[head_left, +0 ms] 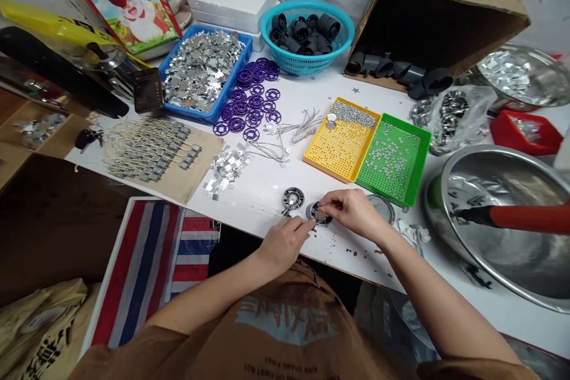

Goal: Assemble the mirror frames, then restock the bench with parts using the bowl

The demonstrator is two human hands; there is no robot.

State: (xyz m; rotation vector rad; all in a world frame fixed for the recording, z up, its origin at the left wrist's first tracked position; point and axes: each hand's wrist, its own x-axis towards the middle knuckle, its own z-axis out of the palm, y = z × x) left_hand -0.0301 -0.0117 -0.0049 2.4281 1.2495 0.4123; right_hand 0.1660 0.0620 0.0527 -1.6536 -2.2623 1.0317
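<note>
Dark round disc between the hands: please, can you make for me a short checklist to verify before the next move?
1. Left hand and right hand both at the dark round disc with a metal centre: ok.
2. Metal centre properly seated: cannot tell, the right hand hides it.
3. Second dark round disc lying beside the hands on the white table: ok.
4. Small dark scraps scattered on the table near the right hand: not ok.
5. Yellow perforated tray and green perforated tray lying flat side by side: ok.
</note>
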